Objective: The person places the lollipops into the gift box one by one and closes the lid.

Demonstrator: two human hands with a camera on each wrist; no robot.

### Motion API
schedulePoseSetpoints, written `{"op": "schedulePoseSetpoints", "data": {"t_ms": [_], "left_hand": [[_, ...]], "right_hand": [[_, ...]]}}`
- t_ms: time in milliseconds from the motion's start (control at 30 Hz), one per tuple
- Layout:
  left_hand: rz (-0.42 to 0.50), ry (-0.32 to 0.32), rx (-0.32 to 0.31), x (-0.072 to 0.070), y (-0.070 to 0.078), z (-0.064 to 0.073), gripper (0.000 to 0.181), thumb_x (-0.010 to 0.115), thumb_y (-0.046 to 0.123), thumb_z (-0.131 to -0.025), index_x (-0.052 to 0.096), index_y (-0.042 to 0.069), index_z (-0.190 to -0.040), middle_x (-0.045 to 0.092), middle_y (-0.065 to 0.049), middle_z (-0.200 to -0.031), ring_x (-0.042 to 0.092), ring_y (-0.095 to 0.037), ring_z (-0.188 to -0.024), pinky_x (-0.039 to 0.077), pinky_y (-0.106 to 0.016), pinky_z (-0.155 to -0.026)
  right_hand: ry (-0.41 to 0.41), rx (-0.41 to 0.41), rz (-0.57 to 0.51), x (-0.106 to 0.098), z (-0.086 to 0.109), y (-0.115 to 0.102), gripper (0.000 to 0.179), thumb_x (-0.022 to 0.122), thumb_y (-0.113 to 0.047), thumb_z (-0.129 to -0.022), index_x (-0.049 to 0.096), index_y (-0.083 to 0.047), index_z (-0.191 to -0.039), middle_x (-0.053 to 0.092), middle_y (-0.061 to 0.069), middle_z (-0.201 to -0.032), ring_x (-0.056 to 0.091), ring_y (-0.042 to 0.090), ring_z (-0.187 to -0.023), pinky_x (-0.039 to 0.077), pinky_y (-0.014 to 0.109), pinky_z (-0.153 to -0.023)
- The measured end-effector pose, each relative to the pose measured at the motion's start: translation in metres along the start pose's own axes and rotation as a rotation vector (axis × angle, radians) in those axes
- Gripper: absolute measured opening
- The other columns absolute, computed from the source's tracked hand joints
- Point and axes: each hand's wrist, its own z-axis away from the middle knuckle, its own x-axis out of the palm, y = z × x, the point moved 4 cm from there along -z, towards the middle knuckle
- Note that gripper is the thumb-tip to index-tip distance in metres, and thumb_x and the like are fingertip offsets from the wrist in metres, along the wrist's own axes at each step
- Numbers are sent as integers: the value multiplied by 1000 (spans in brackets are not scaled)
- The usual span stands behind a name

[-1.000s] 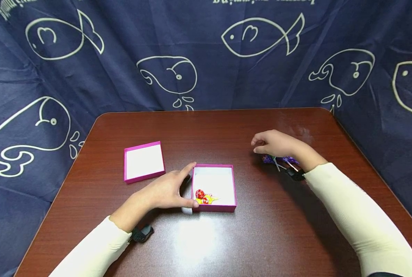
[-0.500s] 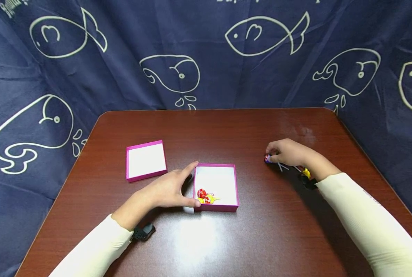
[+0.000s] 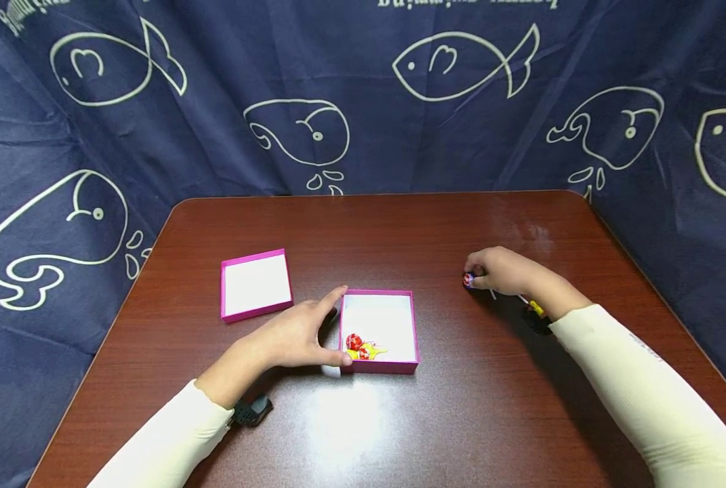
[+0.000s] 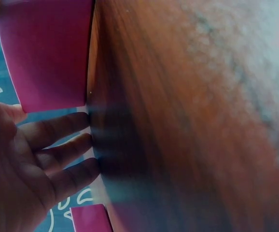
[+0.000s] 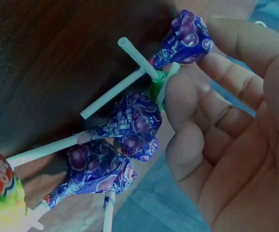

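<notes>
My left hand point(image 3: 298, 332) holds the pink box point(image 3: 379, 367) at its left side, thumb at the near corner and index finger at the far corner. Its other fingers reach down to the table in the left wrist view. Red-and-yellow lollipops point(image 3: 363, 348) lie inside, in the box's near left corner. Over on the right, my right hand point(image 3: 501, 270) pinches the head of a purple-wrapped lollipop point(image 5: 185, 38) between thumb and fingers. Under and beside that hand lie several more lollipops point(image 5: 96, 169), purple ones and a red-and-yellow one point(image 5: 2, 193); a green wrapper part point(image 5: 158, 86) is half hidden.
A pink lid-like tray point(image 3: 256, 286) with a white inside lies left of the box. The brown table point(image 3: 363, 237) ends at a dark blue cloth point(image 3: 216, 149) with white fish drawings. A bright reflection shines on the table's near part.
My right hand has come down and slightly to the right onto the purple lollipops, its thumb and fingers closing at one lollipop's head. My left hand stays at the box.
</notes>
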Motion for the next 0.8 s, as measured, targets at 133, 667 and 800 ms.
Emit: {"op": "schedulePoseSetpoints", "data": {"t_ms": [133, 667, 800], "left_hand": [[1, 2, 3, 0, 0, 0, 117, 76, 69, -70, 19, 21, -160, 58, -15, -134, 56, -25, -122, 44, -42, -101], [-12, 11, 14, -1, 0, 0, 117, 75, 70, -71, 19, 19, -160, 59, -16, -133, 56, -25, -121, 45, -42, -101], [-4, 3, 9, -1, 0, -1, 117, 75, 71, -71, 19, 20, -160, 58, -15, -134, 55, -24, -122, 44, -42, -101]], "right_hand": [[22, -27, 28, 2, -2, -3, 14, 76, -8, -85, 68, -3, -95, 57, -3, -75, 54, 15, -71, 46, 40, -68], [-25, -15, -40, 2, -4, -8, 13, 75, -5, -84, 65, -7, -91, 60, -1, -81, 56, 11, -67, 48, 38, -70], [-28, -1, -69, -1, -4, -10, 12, 74, -7, -86, 64, -8, -94, 61, -2, -82, 56, 10, -68, 47, 36, -69]]}}
